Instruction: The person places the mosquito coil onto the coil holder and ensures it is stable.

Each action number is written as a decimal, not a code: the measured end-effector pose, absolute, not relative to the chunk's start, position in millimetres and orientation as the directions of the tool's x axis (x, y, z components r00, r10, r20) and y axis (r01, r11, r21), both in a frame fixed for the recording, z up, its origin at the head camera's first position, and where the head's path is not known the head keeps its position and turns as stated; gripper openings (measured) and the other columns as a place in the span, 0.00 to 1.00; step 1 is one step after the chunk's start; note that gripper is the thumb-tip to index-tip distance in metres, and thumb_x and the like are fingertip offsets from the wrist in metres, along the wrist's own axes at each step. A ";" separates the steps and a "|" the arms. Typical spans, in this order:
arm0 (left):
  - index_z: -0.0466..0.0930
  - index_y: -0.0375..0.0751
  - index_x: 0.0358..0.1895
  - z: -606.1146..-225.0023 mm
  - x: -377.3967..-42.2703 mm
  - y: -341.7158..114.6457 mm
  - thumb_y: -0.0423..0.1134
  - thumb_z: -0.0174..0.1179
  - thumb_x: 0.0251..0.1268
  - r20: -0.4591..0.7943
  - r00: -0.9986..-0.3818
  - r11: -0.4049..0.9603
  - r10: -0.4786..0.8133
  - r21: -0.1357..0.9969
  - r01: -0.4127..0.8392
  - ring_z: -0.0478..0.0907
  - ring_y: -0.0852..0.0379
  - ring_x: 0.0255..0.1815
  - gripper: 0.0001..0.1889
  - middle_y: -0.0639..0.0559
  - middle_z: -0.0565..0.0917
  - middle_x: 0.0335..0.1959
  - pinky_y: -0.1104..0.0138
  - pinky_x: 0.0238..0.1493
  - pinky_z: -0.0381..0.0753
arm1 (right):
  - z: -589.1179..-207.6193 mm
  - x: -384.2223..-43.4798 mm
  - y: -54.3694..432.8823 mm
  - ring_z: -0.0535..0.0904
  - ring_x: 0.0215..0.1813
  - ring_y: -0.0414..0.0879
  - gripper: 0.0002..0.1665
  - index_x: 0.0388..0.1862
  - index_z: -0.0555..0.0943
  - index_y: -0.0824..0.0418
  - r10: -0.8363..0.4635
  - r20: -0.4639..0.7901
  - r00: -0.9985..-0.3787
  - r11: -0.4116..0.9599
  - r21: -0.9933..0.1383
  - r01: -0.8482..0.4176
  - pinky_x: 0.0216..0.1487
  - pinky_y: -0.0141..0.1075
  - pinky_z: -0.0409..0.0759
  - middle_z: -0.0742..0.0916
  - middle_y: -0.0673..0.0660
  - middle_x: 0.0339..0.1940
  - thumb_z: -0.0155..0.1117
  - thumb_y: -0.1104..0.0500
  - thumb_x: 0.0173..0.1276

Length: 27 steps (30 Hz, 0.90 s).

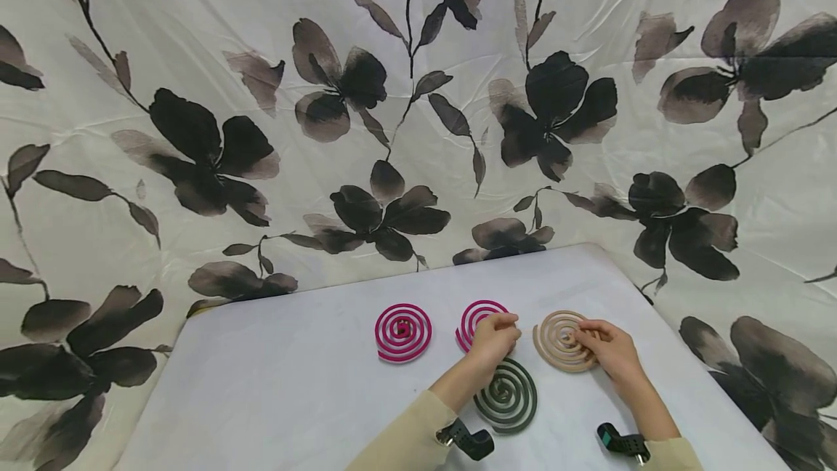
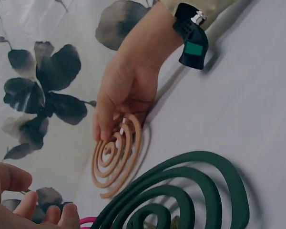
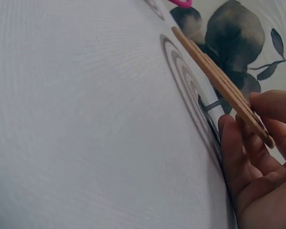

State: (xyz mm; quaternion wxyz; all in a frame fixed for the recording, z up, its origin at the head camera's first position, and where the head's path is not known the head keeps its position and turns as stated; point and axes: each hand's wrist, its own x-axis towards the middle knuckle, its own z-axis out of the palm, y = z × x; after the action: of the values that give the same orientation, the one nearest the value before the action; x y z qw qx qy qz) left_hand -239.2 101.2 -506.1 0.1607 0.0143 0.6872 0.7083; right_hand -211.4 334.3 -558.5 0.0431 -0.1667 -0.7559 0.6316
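My right hand [image 1: 613,351] pinches the edge of a tan mosquito coil [image 1: 556,340] between thumb and fingers. In the right wrist view the tan coil [image 3: 219,83] is edge-on and tilted above the white surface, a thin metal stand [image 3: 212,105] under it. My left hand [image 1: 495,340] is over the right part of a pink mosquito coil [image 1: 466,329], partly hiding it. A gap shows between its thumb and loosely bent fingers [image 2: 69,217] in the left wrist view. A dark green mosquito coil [image 1: 505,396] sits just below the left hand.
Another pink mosquito coil [image 1: 403,333] is left of the hands, a small piece at its centre. All lie on a white-covered table [image 1: 261,376]. Floral cloth [image 1: 418,129] hangs behind the table's far edge. A black wrist device [image 1: 472,442] is strapped to the left sleeve.
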 end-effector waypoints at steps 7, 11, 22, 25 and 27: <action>0.78 0.29 0.51 -503.1 -234.8 80.6 0.28 0.59 0.60 -0.120 -0.954 0.017 0.275 0.993 -0.120 0.74 0.60 0.38 0.15 0.49 0.79 0.39 0.68 0.40 0.78 | -551.3 -204.5 337.0 0.78 0.29 0.41 0.24 0.56 0.75 0.72 0.290 -0.158 -0.944 0.144 -0.968 0.206 0.30 0.33 0.79 0.84 0.51 0.35 0.67 0.59 0.67; 0.78 0.28 0.52 -503.7 -231.8 66.3 0.29 0.58 0.61 -0.105 -0.942 -0.004 0.319 0.994 -0.112 0.75 0.61 0.38 0.16 0.46 0.80 0.40 0.65 0.43 0.80 | -549.3 -200.7 338.0 0.79 0.31 0.41 0.24 0.56 0.75 0.72 0.293 -0.170 -0.941 0.155 -0.963 0.222 0.32 0.34 0.80 0.84 0.52 0.36 0.66 0.59 0.68; 0.77 0.28 0.51 -515.1 -222.9 13.2 0.32 0.58 0.67 -0.096 -0.921 0.018 0.378 0.995 -0.096 0.81 0.56 0.36 0.14 0.41 0.83 0.39 0.64 0.39 0.79 | -546.0 -187.5 344.6 0.81 0.35 0.37 0.24 0.56 0.75 0.72 0.320 -0.203 -0.926 0.179 -0.946 0.269 0.35 0.33 0.82 0.85 0.48 0.36 0.66 0.59 0.67; 0.77 0.27 0.51 -516.8 -223.2 -3.2 0.33 0.58 0.67 -0.098 -0.924 0.042 0.370 0.995 -0.089 0.82 0.57 0.36 0.14 0.39 0.83 0.39 0.61 0.41 0.79 | -542.7 -186.7 347.0 0.81 0.35 0.38 0.23 0.56 0.75 0.71 0.322 -0.194 -0.927 0.203 -0.942 0.268 0.34 0.33 0.81 0.85 0.48 0.36 0.65 0.59 0.68; 0.77 0.26 0.51 -519.3 -223.1 -13.5 0.33 0.58 0.67 -0.091 -0.927 0.050 0.365 0.996 -0.078 0.82 0.57 0.36 0.14 0.39 0.84 0.39 0.60 0.41 0.80 | -541.0 -186.7 348.5 0.81 0.34 0.38 0.22 0.55 0.75 0.72 0.331 -0.183 -0.926 0.216 -0.940 0.263 0.33 0.34 0.81 0.85 0.48 0.35 0.65 0.59 0.68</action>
State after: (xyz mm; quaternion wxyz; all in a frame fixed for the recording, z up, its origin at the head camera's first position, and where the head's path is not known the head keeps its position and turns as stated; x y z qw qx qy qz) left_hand -223.1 -13.5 -519.3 0.1624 0.1018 0.7062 0.6816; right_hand -186.7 348.5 -541.0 0.0286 -0.1906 -0.7792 0.5964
